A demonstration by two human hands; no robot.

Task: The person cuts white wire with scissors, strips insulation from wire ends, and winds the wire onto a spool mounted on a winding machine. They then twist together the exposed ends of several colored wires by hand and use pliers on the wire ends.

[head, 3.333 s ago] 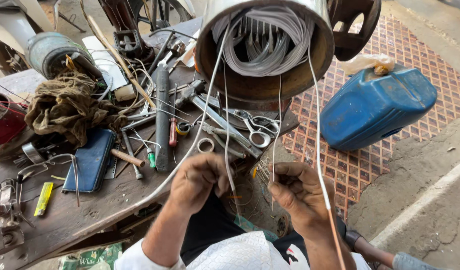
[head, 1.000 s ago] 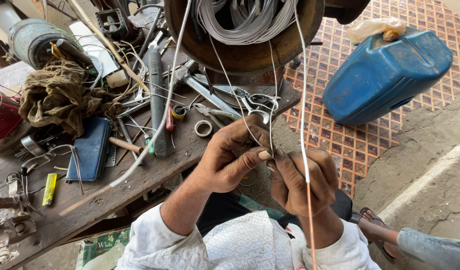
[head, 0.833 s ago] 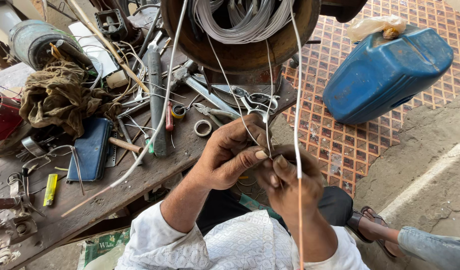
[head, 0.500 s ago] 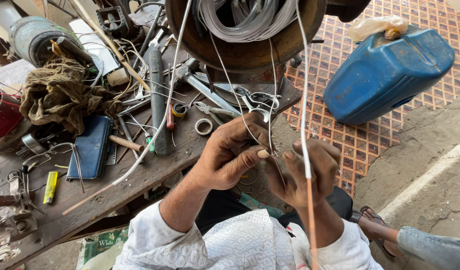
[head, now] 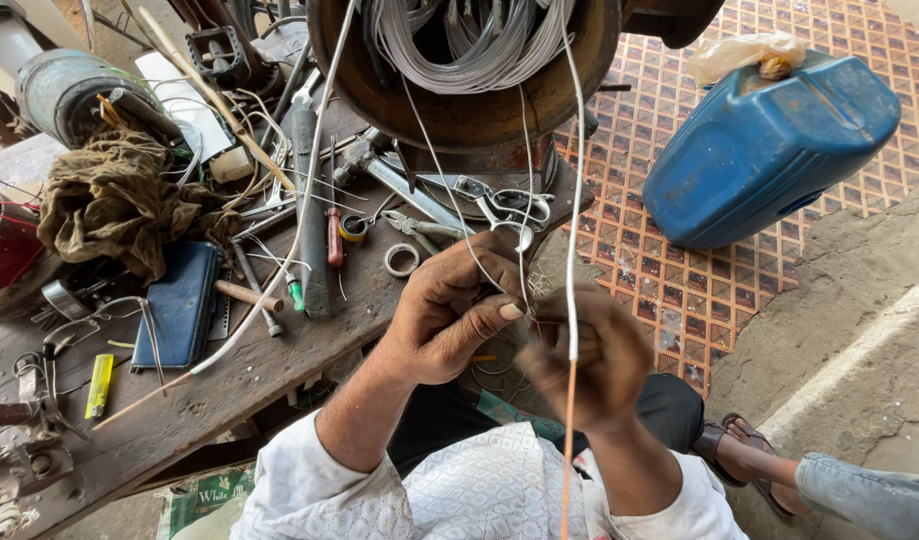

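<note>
Both hands meet just off the bench (head: 220, 385) edge: the left hand (head: 450, 325) pinches a thin wire (head: 450, 190) running up to the wire coil (head: 480, 45) at twelve o'clock. The right hand (head: 590, 360) is closed around strands there too, keeping them taut.

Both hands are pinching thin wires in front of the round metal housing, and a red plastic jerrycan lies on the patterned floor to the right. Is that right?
Not quite: the jerrycan is blue, not red, as the head view shows. The rest holds: the left hand and right hand pinch thin wires in front of the round metal housing, and the can lies on the patterned floor to the right.
</note>
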